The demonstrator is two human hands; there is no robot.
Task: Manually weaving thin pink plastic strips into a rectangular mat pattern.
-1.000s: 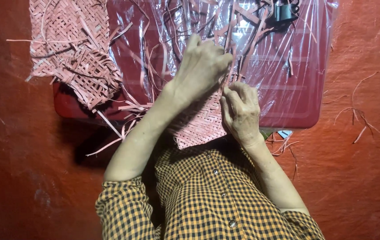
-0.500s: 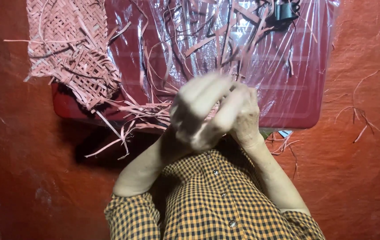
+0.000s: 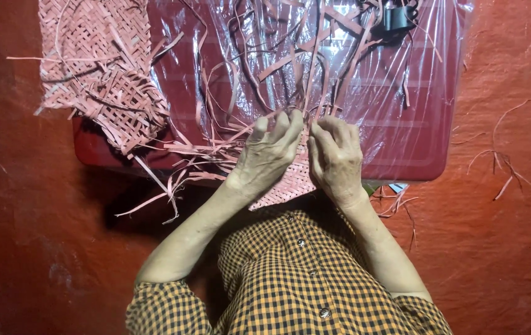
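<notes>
At frame centre, weaving pink strips.
Both my left hand (image 3: 265, 158) and right hand (image 3: 337, 158) grip strips (image 3: 306, 93) of the woven mat (image 3: 287, 189).

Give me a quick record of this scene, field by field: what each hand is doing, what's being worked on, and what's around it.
Left hand: left hand rests fingers-down on the small woven piece
Right hand: right hand lies on the same piece, beside the left
Work piece: pinkish woven strips, loose ends fanning up and leftward
Surface: red tray under a clear plastic sheet
Nearby: larger woven mat at upper left; loose strips on the plastic; stray strips on the red floor
Dark object: black item at top, kind unclear
</notes>
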